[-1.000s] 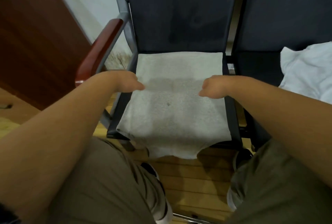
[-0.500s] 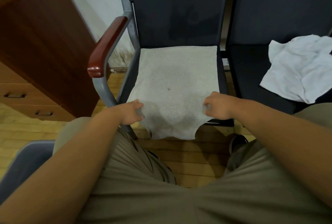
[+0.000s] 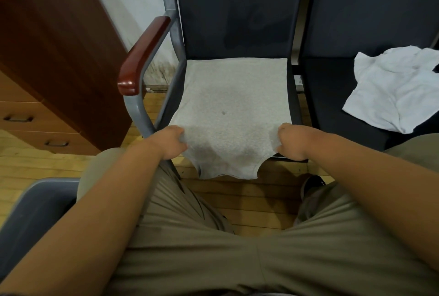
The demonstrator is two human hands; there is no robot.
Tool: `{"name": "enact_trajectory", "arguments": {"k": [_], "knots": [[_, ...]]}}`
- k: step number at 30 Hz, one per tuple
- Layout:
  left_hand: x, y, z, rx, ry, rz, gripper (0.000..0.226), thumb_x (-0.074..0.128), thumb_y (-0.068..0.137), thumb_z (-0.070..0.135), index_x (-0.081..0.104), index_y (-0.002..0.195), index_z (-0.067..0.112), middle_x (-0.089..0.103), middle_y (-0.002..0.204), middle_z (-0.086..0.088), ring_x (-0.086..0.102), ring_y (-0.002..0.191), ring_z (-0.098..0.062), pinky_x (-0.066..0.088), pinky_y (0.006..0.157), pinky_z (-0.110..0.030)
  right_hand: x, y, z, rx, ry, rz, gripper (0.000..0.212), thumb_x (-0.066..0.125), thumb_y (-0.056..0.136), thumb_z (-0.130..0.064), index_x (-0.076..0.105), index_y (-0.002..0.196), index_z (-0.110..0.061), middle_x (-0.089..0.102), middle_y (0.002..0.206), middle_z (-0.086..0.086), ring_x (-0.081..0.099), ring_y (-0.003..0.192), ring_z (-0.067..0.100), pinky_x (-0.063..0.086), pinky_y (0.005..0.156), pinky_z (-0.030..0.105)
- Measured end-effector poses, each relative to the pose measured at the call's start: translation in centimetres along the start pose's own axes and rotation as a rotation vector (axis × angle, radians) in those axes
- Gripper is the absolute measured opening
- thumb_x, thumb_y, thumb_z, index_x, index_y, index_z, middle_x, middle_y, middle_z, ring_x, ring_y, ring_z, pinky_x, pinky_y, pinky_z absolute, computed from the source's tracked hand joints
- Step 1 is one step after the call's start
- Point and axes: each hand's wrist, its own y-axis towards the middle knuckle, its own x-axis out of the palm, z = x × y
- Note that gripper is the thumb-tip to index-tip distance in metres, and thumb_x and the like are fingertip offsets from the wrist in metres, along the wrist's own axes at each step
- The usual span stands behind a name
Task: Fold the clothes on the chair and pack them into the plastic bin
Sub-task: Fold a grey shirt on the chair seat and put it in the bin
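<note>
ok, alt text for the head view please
A person's left hand and right hand grip the near end of a light grey knit garment spread flat on the seat of a dark padded chair. A crumpled white cloth garment lies on the neighbouring dark seat to the right; a brown wooden drawer cabinet stands at left.

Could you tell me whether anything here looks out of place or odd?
The grey garment has a small dark spot near its middle, and the white garment lies crumpled on the neighbouring seat.
</note>
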Motion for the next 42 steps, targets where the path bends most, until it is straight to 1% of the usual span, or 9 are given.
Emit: {"name": "enact_trajectory", "arguments": {"k": [4,7,13,17,21,25,30,36,42], "knots": [[0.6,0.0,0.2,-0.003,-0.073,0.133,0.028,0.058,0.103,0.024,0.072,0.116,0.004,0.070,0.115,-0.020,0.068,0.105,-0.037,0.050,0.079,-0.038,-0.4,-0.3,-0.4,0.020,-0.047,0.014,0.026,0.047,0.109,-0.031,0.061,0.118,-0.010,0.042,0.089,-0.005,0.060,0.092,0.022,0.053,0.080,0.035],[2.2,-0.1,0.7,0.006,-0.127,-0.049,0.029,0.057,0.103,0.027,0.069,0.088,0.006,0.071,0.086,-0.008,0.070,0.079,-0.026,0.057,0.073,-0.040,-0.4,-0.2,-0.5,0.042,-0.092,0.021,0.022,0.047,0.108,-0.026,0.063,0.114,-0.012,0.043,0.088,-0.006,0.059,0.092,0.022,0.053,0.079,0.037],[6.0,0.6,1.8,-0.146,-0.331,-0.378,0.027,0.062,0.105,0.025,0.075,0.112,0.002,0.078,0.102,-0.014,0.078,0.088,-0.025,0.064,0.075,-0.034,0.2,0.0,-0.8,0.040,-0.099,0.119,0.021,0.047,0.106,-0.030,0.061,0.106,-0.015,0.048,0.105,0.000,0.059,0.087,0.023,0.052,0.071,0.040],[8.3,1.5,1.0,-0.262,-0.534,-0.427,0.026,0.064,0.100,0.021,0.069,0.116,0.001,0.079,0.096,-0.018,0.077,0.097,-0.035,0.062,0.094,-0.047,1.5,0.5,-2.0,0.023,0.381,0.233,0.028,0.051,0.103,-0.031,0.065,0.095,-0.009,0.062,0.099,0.004,0.065,0.087,0.025,0.059,0.076,0.043],[9.5,2.3,0.6,-0.317,-0.547,-0.449,0.039,0.062,0.104,0.034,0.063,0.126,0.002,0.079,0.099,-0.019,0.077,0.093,-0.032,0.064,0.082,-0.040,4.6,-0.1,-3.9,0.120,0.850,-0.088,0.024,0.060,0.104,-0.030,0.073,0.101,-0.010,0.074,0.095,0.010,0.072,0.084,0.025,0.056,0.063,0.032],[10.2,3.1,0.3,-0.375,-0.530,-0.458,0.052,0.065,0.102,0.046,0.055,0.136,0.008,0.073,0.113,-0.017,0.077,0.099,-0.031,0.065,0.076,-0.036,8.9,0.8,-4.0,0.136,0.661,-0.178,0.034,0.056,0.106,-0.037,0.073,0.094,-0.011,0.074,0.090,0.015,0.074,0.080,0.031,0.061,0.067,0.038],[11.0,4.3,-0.2,-0.397,-0.606,-0.407,0.067,0.069,0.099,0.052,0.049,0.146,0.008,0.070,0.114,-0.020,0.077,0.099,-0.032,0.065,0.086,-0.044,12.1,2.5,-3.3,0.141,0.810,-0.316,0.069,0.059,0.102,-0.056,0.030,0.161,-0.034,0.063,0.126,0.005,0.076,0.090,0.021,0.065,0.068,0.033],[11.3,5.3,-0.5,-0.395,-0.560,-0.388,0.084,0.078,0.089,0.057,0.040,0.151,0.014,0.071,0.112,-0.021,0.070,0.094,-0.031,0.059,0.099,-0.047,13.1,3.8,-3.4,0.130,0.925,-0.320,0.069,0.060,0.104,-0.052,0.033,0.162,-0.026,0.063,0.119,0.003,0.074,0.094,0.019,0.065,0.073,0.032],[11.2,5.4,-1.1,-0.462,-0.732,-0.361,0.058,0.086,0.087,0.040,0.059,0.127,0.007,0.058,0.075,-0.009,0.056,0.062,-0.019,0.051,0.057,-0.033,13.1,4.0,-4.4,0.170,1.016,-0.273,0.045,0.062,0.106,-0.042,0.054,0.143,-0.018,0.065,0.112,0.002,0.072,0.095,0.019,0.064,0.081,0.036]]}}
